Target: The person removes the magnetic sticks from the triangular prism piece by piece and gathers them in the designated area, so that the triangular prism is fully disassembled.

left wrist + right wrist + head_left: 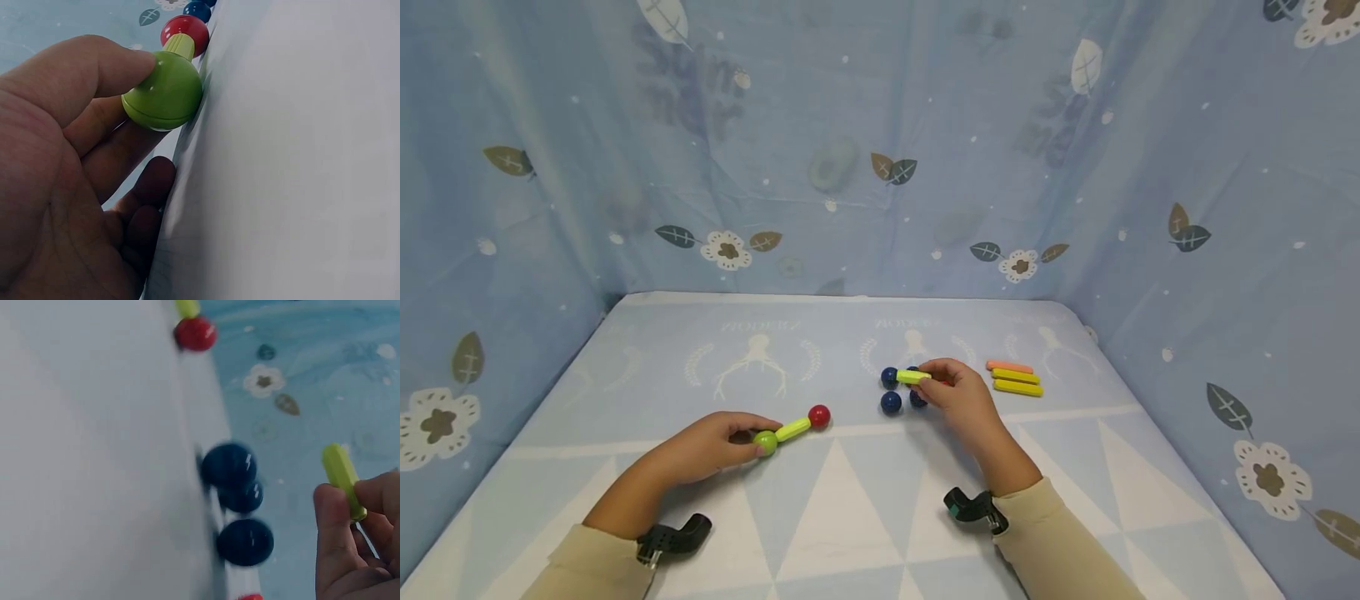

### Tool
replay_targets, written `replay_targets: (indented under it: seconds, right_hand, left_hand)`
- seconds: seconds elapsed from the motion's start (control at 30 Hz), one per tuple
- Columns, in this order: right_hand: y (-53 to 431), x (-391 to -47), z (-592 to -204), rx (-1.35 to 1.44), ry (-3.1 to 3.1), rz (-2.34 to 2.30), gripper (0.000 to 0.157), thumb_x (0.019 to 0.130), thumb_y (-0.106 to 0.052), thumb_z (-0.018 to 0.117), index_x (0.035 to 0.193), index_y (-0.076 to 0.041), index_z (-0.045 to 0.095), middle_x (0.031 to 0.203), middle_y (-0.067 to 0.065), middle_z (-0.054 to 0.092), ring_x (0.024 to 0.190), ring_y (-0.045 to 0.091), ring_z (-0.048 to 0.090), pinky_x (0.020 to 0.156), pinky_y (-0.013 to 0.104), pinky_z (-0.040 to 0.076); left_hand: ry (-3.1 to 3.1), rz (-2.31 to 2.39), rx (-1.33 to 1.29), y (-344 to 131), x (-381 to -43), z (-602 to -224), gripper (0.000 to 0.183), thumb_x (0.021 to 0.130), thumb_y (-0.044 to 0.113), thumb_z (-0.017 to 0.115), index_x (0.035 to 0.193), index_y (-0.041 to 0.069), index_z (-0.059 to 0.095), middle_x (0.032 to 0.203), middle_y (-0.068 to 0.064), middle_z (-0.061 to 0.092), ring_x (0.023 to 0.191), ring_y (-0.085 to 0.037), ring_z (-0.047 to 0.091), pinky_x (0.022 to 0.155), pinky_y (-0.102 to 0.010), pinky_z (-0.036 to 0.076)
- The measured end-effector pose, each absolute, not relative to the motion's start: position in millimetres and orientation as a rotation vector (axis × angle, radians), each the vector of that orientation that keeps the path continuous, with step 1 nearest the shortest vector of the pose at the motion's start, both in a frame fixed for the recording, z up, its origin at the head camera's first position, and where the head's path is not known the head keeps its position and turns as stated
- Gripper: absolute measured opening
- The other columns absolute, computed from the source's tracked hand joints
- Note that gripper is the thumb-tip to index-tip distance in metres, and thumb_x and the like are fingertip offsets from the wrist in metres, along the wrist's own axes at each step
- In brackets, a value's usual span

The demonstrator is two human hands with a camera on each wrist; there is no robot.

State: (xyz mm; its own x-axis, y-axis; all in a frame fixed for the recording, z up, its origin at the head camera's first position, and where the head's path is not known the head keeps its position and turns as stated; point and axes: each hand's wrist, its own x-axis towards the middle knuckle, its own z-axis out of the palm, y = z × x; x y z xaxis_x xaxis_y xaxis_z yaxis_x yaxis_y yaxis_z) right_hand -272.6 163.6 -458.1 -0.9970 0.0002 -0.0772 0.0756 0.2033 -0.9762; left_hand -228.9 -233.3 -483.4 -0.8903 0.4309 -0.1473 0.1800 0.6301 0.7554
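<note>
My left hand [718, 450] pinches a green ball [164, 94] between thumb and fingers. A yellow-green rod [793, 429] runs from that ball to a red ball [819, 416], and the joined piece lies along the tabletop. Between thumb and fingertips, my right hand [957, 396] grips another yellow-green rod [341, 475], raised off the table. Several dark blue balls [891, 403] rest close to the right hand, partly hidden by it in the head view. The right wrist view shows the held rod apart from the blue balls [245, 542].
Right of the right hand lie an orange rod [1010, 367] and two yellow rods [1017, 387], side by side. Something red [251, 597] shows partly beyond the blue balls. A patterned cloth covers the table [850, 517], and blue curtains [850, 167] stand around its back and sides.
</note>
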Motion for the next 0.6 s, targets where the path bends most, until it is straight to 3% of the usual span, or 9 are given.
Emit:
replay_targets:
  seconds: [0.13,0.27,0.43,0.6]
  right_hand:
    - [181,-290,-453,0.152,2.473,-1.839,0.022,0.101,-0.023,0.072,0.122,-0.019,0.073,0.124,0.005,0.069,0.111,0.021,0.071,0.087,0.026,0.057]
    - [197,-308,-447,0.231,2.494,-1.781,0.029,0.103,-0.026,0.069,0.13,-0.018,0.071,0.129,0.004,0.066,0.116,0.024,0.065,0.102,0.036,0.056]
    - [212,-323,-440,0.361,2.444,-1.802,0.037,0.106,-0.022,0.063,0.142,-0.013,0.064,0.138,0.008,0.061,0.124,0.026,0.063,0.11,0.039,0.051]
    - [221,-337,-443,0.451,2.425,-1.834,0.041,0.107,-0.016,0.06,0.148,-0.011,0.058,0.142,0.013,0.058,0.124,0.026,0.064,0.109,0.038,0.051]
  left_hand:
    - [2.536,1.132,0.476,-234,-229,-485,0.04,0.097,0.035,0.075,0.136,0.026,0.071,0.134,-0.004,0.067,0.106,-0.019,0.059,0.09,-0.04,0.05]
    - [2.527,1.143,0.479,-234,-229,-486,0.04,0.097,0.034,0.075,0.136,0.025,0.071,0.133,-0.004,0.067,0.105,-0.019,0.059,0.089,-0.04,0.05]
    - [2.546,1.126,0.491,-233,-229,-487,0.039,0.097,0.034,0.075,0.135,0.027,0.071,0.132,-0.003,0.068,0.105,-0.019,0.059,0.089,-0.04,0.05]
    - [2.562,1.108,0.478,-231,-228,-484,0.038,0.096,0.035,0.076,0.134,0.029,0.072,0.134,-0.002,0.067,0.106,-0.019,0.057,0.091,-0.041,0.049]
